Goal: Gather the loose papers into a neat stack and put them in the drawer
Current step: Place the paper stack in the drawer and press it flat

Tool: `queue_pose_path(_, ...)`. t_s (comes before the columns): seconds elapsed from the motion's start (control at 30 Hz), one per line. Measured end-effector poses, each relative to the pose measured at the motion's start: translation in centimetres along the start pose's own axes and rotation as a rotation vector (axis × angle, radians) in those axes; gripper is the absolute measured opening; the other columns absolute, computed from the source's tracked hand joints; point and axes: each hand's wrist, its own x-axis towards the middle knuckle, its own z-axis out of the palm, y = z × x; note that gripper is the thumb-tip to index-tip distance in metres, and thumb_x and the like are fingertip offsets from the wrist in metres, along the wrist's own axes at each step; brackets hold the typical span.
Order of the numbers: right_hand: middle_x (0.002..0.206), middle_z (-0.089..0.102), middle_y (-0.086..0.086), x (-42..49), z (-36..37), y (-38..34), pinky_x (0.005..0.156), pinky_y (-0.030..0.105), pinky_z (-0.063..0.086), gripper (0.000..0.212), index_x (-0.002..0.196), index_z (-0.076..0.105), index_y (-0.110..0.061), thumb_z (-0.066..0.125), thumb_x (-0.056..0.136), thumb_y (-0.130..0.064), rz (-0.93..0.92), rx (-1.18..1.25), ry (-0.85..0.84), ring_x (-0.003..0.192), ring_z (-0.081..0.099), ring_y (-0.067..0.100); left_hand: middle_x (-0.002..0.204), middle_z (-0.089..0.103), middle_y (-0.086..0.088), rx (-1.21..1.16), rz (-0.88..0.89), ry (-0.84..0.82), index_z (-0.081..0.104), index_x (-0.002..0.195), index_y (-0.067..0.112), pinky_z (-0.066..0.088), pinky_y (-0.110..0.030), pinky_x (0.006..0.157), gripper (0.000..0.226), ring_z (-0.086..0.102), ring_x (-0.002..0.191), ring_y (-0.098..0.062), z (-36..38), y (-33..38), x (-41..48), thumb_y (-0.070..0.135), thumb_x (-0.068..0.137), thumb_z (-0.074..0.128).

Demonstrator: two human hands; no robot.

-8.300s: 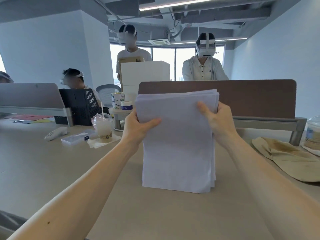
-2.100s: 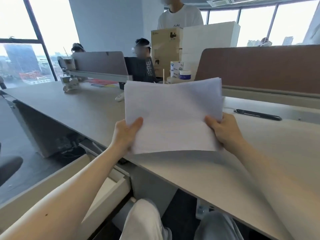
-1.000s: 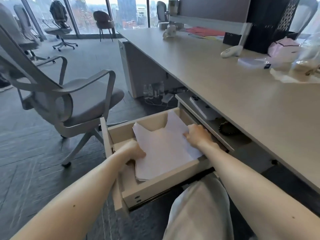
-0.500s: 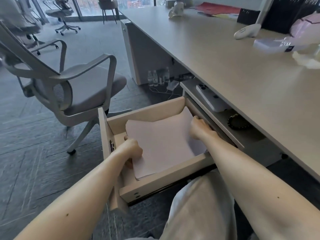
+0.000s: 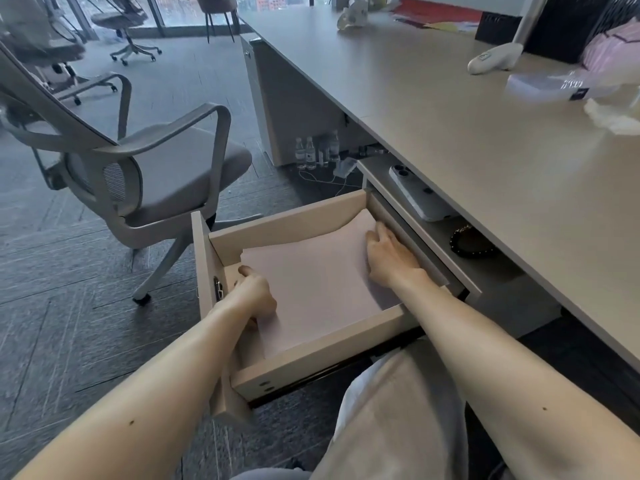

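The stack of white papers lies flat inside the open light-wood drawer, which is pulled out from under the desk. My left hand grips the stack's left edge, fingers curled under it beside the drawer's left wall. On the stack's right side lies my right hand, its fingers closed over the far right edge near the drawer's right wall. The sheets look roughly squared, with a small step at the far left corner.
A grey office chair stands just left of the drawer. On a shelf under the desktop sit a phone and a dark bracelet. Small bottles and cables sit on the floor behind. My trouser leg is below the drawer front.
The stack went from upright on the desk to flat in the drawer. Over the last second it settled lower and both hands stayed on its edges.
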Motion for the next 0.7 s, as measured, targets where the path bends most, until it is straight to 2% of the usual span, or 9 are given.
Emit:
queue_pose_path(0.07,0.159,0.017,0.018,0.2,0.4,0.3,0.117,0.044,0.025,0.048,0.133,0.047,-0.002,0.05,0.085,0.003,-0.098,-0.122,0.042,0.148,0.013,0.036,0.142,0.031,-0.029,0.222,0.065,0.051,0.004,0.148,-0.009,0.043,-0.042,0.098,0.082,0.046,0.123,-0.042,-0.1,-0.3,0.2,0.014,0.089,0.057)
queue_pose_path(0.17,0.136,0.047,0.012,0.2,0.5,0.5,0.108,0.042,0.036,0.038,0.12,0.062,-0.01,0.052,0.084,-0.005,-0.204,-0.193,0.005,0.13,0.038,0.032,0.136,0.028,-0.02,0.354,0.245,0.111,0.031,0.136,0.001,0.043,-0.046,0.1,0.066,0.04,0.125,-0.043,-0.5,-0.4,0.3,0.016,0.081,0.065)
queue_pose_path(0.23,0.122,0.056,0.007,0.2,0.2,0.4,0.098,0.039,0.044,0.034,0.116,0.065,-0.014,0.055,0.083,-0.011,-0.251,-0.114,-0.043,0.118,0.05,0.029,0.132,0.036,-0.012,0.432,0.469,0.108,0.046,0.125,0.011,0.047,-0.048,0.096,0.06,0.045,0.12,-0.036,-0.2,-0.2,-0.2,0.033,0.076,0.072)
queue_pose_path(0.3,0.116,0.057,0.004,-0.2,-0.3,0.0,0.091,0.038,0.048,0.028,0.109,0.065,-0.018,0.064,0.081,-0.025,-0.293,-0.014,-0.112,0.112,0.055,0.029,0.13,0.042,-0.002,0.46,0.704,0.013,0.051,0.123,0.022,0.048,-0.046,0.092,0.072,0.049,0.115,-0.027,0.7,0.1,-0.9,0.061,0.066,0.069)
queue_pose_path(0.37,0.125,0.053,0.007,-0.6,-0.7,-0.1,0.092,0.043,0.049,0.045,0.114,0.063,-0.017,0.072,0.076,-0.038,-0.327,0.043,-0.234,0.115,0.054,0.029,0.129,0.04,0.001,0.563,0.797,-0.047,0.042,0.126,0.027,0.049,-0.05,0.087,0.085,0.047,0.115,-0.027,1.8,0.4,-1.4,0.074,0.057,0.059)
queue_pose_path(0.43,0.142,0.041,0.009,-1.2,-1.1,0.0,0.1,0.047,0.045,0.068,0.13,0.053,-0.02,0.077,0.072,-0.043,-0.32,0.044,-0.389,0.128,0.046,0.03,0.126,0.034,-0.001,0.647,0.805,-0.09,0.031,0.128,0.027,0.05,-0.054,0.084,0.088,0.042,0.115,-0.031,2.5,0.2,-1.1,0.066,0.055,0.062)
queue_pose_path(0.53,0.156,0.022,0.007,-1.5,-1.3,0.6,0.106,0.05,0.04,0.088,0.145,0.034,-0.03,0.08,0.071,-0.039,-0.345,-0.047,-0.507,0.142,0.025,0.03,0.129,0.033,-0.003,0.677,0.798,-0.147,0.024,0.134,0.027,0.048,-0.055,0.089,0.09,0.041,0.118,-0.035,2.9,0.0,-0.5,0.06,0.061,0.066)
queue_pose_path(0.63,0.158,0.013,0.004,-1.3,-0.9,0.9,0.11,0.055,0.032,0.096,0.151,0.019,-0.037,0.077,0.075,-0.029,-0.352,-0.133,-0.567,0.145,0.014,0.03,0.139,0.041,-0.005,0.5,0.708,-0.141,0.036,0.141,0.023,0.043,-0.045,0.101,0.091,0.049,0.123,-0.034,1.0,1.7,-0.1,0.075,0.069,0.061)
queue_pose_path(0.7,0.158,0.012,0.006,-1.4,-0.8,1.0,0.111,0.056,0.03,0.097,0.152,0.016,-0.038,0.075,0.076,-0.023,-0.363,-0.164,-0.563,0.145,0.013,0.031,0.136,0.046,-0.008,0.469,0.568,-0.016,0.043,0.137,0.016,0.044,-0.041,0.101,0.08,0.052,0.121,-0.033,-1.2,3.2,1.4,0.064,0.077,0.065)
